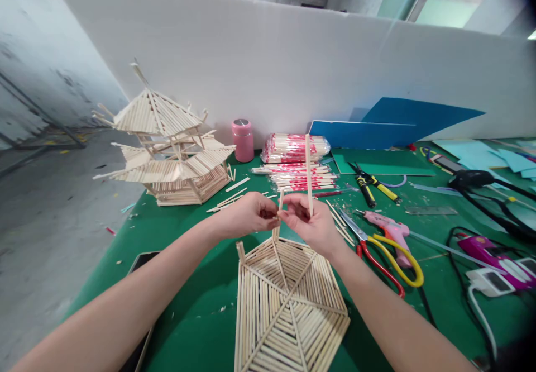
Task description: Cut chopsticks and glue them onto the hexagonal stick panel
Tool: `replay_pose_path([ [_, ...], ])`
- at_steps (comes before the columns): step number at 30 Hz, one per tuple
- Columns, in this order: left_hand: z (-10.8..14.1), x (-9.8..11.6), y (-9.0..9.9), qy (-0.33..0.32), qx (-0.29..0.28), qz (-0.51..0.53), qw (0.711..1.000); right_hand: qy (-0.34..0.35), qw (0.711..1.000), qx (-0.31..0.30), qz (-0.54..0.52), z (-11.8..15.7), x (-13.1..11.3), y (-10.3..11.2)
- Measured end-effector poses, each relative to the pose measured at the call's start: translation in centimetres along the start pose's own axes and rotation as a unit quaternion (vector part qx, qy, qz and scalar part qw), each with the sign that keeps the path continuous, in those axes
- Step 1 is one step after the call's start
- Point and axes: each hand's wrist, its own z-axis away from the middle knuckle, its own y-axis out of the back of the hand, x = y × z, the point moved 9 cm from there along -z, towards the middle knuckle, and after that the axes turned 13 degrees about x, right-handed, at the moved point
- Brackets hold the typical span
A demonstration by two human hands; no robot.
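One short stick (282, 199) pinched by my left hand (251, 214), long stick (309, 173) gripped by my right hand (319, 228) | hexagonal stick panel (293, 305) just below both | I'd pinch lightly near the ends, keeping them aligned.

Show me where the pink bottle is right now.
In the head view, the bottle stands left of centre at the table's back, between the stick pagoda and the packs of sticks.

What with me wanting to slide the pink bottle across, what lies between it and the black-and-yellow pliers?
Bundles of sticks with red-printed wrapping lie between the pink bottle and the pliers, as the head view shows.
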Motion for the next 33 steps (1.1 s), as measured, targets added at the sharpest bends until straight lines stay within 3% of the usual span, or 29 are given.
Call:
replay_pose_path([
  [5,-0.1,-0.3,-0.1,0.004,-0.001,-0.007,1.000,0.043,0.997,-0.031,0.048,-0.3,-1.0,-0.6],
  [33,0.1,-0.1,-0.1,-0.002,0.001,-0.016,1.000,0.075,0.996,-0.024,0.045,0.1,-1.8,-0.6],
])
